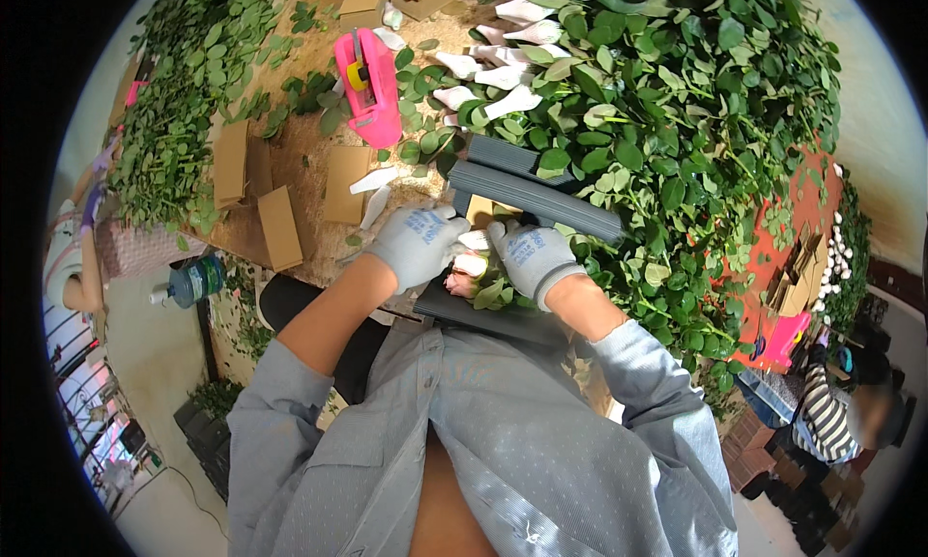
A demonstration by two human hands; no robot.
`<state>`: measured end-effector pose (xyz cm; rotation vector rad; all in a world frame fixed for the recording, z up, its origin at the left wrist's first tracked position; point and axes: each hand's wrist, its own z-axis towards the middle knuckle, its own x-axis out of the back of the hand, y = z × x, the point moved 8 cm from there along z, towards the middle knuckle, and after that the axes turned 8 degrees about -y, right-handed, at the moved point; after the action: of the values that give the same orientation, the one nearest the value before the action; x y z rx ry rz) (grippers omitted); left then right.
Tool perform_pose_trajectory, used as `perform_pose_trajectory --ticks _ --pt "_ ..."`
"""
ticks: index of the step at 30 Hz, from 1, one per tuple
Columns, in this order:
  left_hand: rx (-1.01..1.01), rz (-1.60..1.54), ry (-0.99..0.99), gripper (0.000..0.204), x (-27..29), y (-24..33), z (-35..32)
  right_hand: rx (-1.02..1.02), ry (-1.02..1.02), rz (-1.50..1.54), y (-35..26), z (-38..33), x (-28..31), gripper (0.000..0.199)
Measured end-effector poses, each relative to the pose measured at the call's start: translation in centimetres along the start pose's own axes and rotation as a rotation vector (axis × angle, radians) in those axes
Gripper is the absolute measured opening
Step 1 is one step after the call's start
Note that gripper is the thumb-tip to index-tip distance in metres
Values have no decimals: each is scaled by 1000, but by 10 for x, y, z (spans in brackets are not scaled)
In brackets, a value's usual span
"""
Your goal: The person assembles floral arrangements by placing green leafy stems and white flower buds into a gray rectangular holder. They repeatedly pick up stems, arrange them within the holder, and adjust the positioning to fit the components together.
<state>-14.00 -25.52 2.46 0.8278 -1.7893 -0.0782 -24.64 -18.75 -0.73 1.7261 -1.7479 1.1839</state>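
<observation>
Both my hands wear light grey gloves and meet over a dark grey ribbed trough (541, 198) in front of my body. The curled fingers of my left hand (418, 242) close on a rose at its white-covered bud. From the other side my right hand (534, 259) has its thumb and fingers bent in against the same bud. Pale pink roses (464, 277) lie just below the fingertips, with green leaves beside them. A piece of brown cardboard (480, 210) stands behind the fingers, partly hidden. The stems' lower ends are out of sight.
A pink tape dispenser (371, 88) lies beyond my left hand, near cardboard pieces (345, 185) and loose white sleeves (374, 180). Leafy rose stems (677, 142) with white-sleeved heads (507, 64) are heaped at right. Other people work at far left and far right.
</observation>
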Motion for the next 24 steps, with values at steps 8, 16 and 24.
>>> perform_pose_trajectory --ticks 8,16,24 --pt "-176 416 10 10 -10 4 7 -28 24 41 7 9 -4 23" --pt "336 454 -307 22 25 -43 -19 -6 96 20 5 8 -8 20" --pt "-111 23 -397 40 -11 51 -38 -57 -152 33 -11 8 1 28"
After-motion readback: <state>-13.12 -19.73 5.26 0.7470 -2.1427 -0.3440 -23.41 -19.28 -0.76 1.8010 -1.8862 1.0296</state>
